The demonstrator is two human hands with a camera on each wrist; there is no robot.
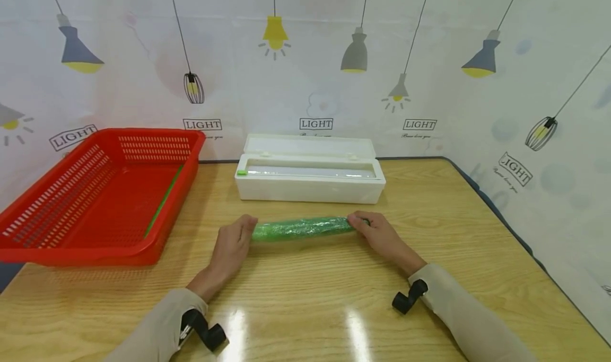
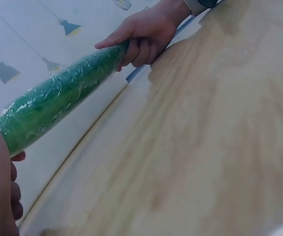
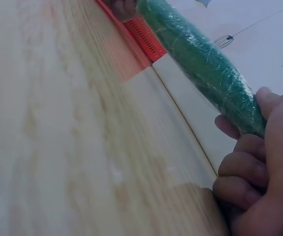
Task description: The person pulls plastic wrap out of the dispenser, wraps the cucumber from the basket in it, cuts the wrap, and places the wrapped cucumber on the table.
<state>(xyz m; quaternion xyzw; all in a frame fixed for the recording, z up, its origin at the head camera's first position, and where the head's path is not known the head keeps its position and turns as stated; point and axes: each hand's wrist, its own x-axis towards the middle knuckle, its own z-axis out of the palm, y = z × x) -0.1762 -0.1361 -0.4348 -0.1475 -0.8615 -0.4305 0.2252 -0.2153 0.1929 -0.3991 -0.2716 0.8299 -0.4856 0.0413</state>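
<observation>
A green cucumber (image 1: 303,228) wrapped in shiny clear plastic film is held roughly level above the table, one end in each hand. My left hand (image 1: 233,245) grips its paler left end, thumb on top. At the darker right end, my right hand (image 1: 382,239) pinches it between thumb and curled fingers. In the left wrist view the wrapped cucumber (image 2: 57,98) stretches from the near left hand to the right hand (image 2: 148,34). The right wrist view shows the film's wrinkles along the cucumber (image 3: 205,64), with the right fingers (image 3: 244,162) curled beneath its end.
Behind the cucumber stands a white box (image 1: 310,189) with its lid raised and a roll of film (image 1: 310,171) inside. A red plastic basket (image 1: 179,203) sits at the left, with a thin green strip (image 1: 163,202) in it. The wooden table (image 1: 296,298) meets a printed backdrop.
</observation>
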